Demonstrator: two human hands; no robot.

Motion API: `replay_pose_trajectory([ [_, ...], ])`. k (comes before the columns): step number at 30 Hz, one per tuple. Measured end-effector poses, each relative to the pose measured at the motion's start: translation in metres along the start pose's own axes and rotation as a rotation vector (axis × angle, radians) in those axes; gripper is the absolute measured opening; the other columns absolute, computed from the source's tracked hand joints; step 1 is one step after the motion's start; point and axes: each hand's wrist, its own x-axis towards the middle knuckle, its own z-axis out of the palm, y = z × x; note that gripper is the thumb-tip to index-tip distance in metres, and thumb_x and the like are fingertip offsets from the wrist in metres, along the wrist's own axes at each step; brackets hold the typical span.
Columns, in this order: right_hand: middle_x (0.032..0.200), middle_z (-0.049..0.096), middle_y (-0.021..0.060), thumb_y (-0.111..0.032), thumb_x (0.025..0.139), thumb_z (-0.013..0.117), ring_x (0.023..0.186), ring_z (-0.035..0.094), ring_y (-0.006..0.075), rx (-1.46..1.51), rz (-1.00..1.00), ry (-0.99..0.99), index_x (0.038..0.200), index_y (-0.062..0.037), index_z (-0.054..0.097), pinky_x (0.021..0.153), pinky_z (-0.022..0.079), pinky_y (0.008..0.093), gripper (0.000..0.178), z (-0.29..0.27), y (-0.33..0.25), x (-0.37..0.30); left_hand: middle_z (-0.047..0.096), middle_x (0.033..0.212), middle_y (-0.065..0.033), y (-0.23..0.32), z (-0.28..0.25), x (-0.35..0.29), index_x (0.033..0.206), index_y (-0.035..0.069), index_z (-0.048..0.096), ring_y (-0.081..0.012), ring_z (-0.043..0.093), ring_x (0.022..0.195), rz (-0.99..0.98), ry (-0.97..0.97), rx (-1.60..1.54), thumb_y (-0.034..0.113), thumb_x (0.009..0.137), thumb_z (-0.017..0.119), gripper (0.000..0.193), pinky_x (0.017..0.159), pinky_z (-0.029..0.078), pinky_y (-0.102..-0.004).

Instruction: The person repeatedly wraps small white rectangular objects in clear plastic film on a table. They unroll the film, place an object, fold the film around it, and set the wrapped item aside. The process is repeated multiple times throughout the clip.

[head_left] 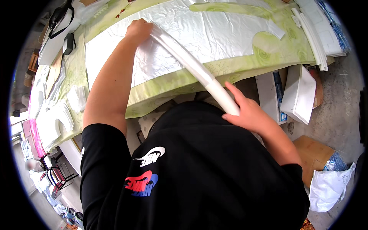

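A long white roll [188, 59], glossy along its upper part and matte at the near end, slants from the table down toward my right side. My left hand [138, 31] is closed at its far end, over the table; the fingertips are hidden. At the near end my right hand [251, 115] grips the roll, its palm against the end and its index finger stretched out beside it. Under the roll lies a wrinkled silvery-white sheet [218, 32], spread over a green patterned tablecloth [161, 90]. The sheet has a rounded cut-out on the right.
White strips [312, 38] lie along the table's right end. A black box-shaped item [69, 44] and white foam-like pieces [57, 122] are on the left. Below the right edge stand a white open box [301, 94], a cardboard box [312, 153] and a white plastic bag [329, 189].
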Motion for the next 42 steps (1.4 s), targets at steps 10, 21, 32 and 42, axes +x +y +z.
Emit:
replay_pose_trajectory([
  [10,0.124,0.067,0.0206,-0.01,0.076,0.081,0.108,0.068,0.0384,-0.085,-0.061,0.19,0.153,-0.0149,0.047,0.092,0.055,0.0435,0.084,0.019,0.141,-0.124,0.053,0.149,-0.014,0.013,0.022,-0.029,0.131,0.009,0.067,-0.0336,0.049,0.137,0.1,0.283,0.185,0.035,0.094,0.05,0.048,0.114,0.038,-0.0516],
  [21,0.094,0.065,0.0158,-0.009,0.071,0.078,0.085,0.064,0.0394,-0.324,-0.198,0.448,0.142,-0.0077,0.057,0.077,0.054,0.0451,0.074,0.03,0.19,-0.155,0.052,0.147,-0.0178,0.028,0.041,-0.02,0.145,0.011,0.052,-0.0395,0.045,0.139,0.464,0.617,-0.244,0.033,0.091,0.071,0.062,0.118,0.035,-0.0497],
  [32,0.109,0.064,0.0154,-0.022,0.082,0.079,0.098,0.061,0.0383,-0.483,-0.528,0.454,0.144,-0.0076,0.055,0.086,0.051,0.0459,0.068,-0.046,0.062,0.006,0.041,0.158,-0.016,0.02,0.041,-0.205,0.156,0.007,0.041,-0.0363,0.031,0.151,1.138,-0.182,0.194,0.029,0.084,0.076,0.082,0.128,0.021,-0.0493],
  [42,0.101,0.061,0.0113,-0.031,0.088,0.074,0.098,0.059,0.0332,-0.673,-0.52,0.419,0.147,-0.0233,0.056,0.091,0.051,0.0436,0.063,-0.096,0.032,0.105,0.046,0.155,-0.013,-0.005,0.033,-0.213,0.148,0.008,0.052,-0.03,0.04,0.147,1.158,-0.106,0.224,0.008,0.087,0.056,0.061,0.126,0.028,-0.0465],
])
